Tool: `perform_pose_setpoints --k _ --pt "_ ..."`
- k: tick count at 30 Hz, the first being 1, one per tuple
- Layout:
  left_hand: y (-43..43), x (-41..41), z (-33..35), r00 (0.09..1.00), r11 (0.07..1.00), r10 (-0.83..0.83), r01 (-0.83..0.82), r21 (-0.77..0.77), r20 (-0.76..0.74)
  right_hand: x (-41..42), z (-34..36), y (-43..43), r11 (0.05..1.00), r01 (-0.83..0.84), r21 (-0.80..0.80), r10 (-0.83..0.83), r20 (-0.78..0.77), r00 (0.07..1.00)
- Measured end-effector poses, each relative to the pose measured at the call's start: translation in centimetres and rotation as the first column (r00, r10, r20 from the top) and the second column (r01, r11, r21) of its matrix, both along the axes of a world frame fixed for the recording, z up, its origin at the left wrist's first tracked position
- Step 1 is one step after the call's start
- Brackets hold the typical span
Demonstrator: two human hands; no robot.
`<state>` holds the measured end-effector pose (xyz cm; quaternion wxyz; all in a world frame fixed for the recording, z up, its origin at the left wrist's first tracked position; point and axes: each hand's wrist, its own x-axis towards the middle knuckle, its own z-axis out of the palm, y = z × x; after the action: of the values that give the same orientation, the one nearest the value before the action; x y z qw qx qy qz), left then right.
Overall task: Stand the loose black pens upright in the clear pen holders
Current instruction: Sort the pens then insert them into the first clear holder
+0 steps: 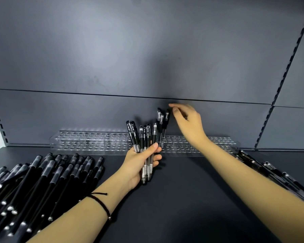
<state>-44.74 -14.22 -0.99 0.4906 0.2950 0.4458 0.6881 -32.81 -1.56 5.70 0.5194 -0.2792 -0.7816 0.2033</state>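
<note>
My left hand (139,161) grips a fanned bundle of several black pens (145,137), caps up, just in front of the clear pen holders (88,142). The holders run in a long row along the back of the dark shelf. Three black pens (161,122) stand upright in the holder behind the bundle. My right hand (188,122) hovers beside the top of the rightmost standing pen. Its fingers are loosely curled and hold nothing that I can see; whether a fingertip touches the cap is unclear.
A big pile of loose black pens (42,181) lies on the shelf at the left. More pens (274,174) lie along the right, partly hidden by my right forearm. The grey back panel (147,58) rises right behind the holders.
</note>
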Motion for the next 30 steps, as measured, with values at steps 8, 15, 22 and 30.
perform_pose_setpoints --k 8,15,22,30 --pt "-0.2 0.6 0.2 0.999 1.000 -0.011 0.012 0.027 -0.052 -0.7 -1.2 -3.4 0.969 -0.161 -0.185 0.184 0.115 0.976" --pt "-0.3 0.5 0.3 1.000 0.999 0.019 -0.019 0.030 0.011 0.0 2.0 -1.4 0.957 -0.170 -0.235 0.083 -0.342 0.936" --pt "-0.2 0.3 0.4 0.999 0.998 0.052 -0.052 -0.023 0.000 0.7 2.7 1.7 0.987 -0.017 -0.159 -0.019 -0.221 0.975" --pt "0.1 0.3 0.2 0.999 0.999 0.045 -0.045 -0.010 -0.001 0.2 1.7 1.4 0.982 -0.113 -0.153 0.102 -0.079 0.992"
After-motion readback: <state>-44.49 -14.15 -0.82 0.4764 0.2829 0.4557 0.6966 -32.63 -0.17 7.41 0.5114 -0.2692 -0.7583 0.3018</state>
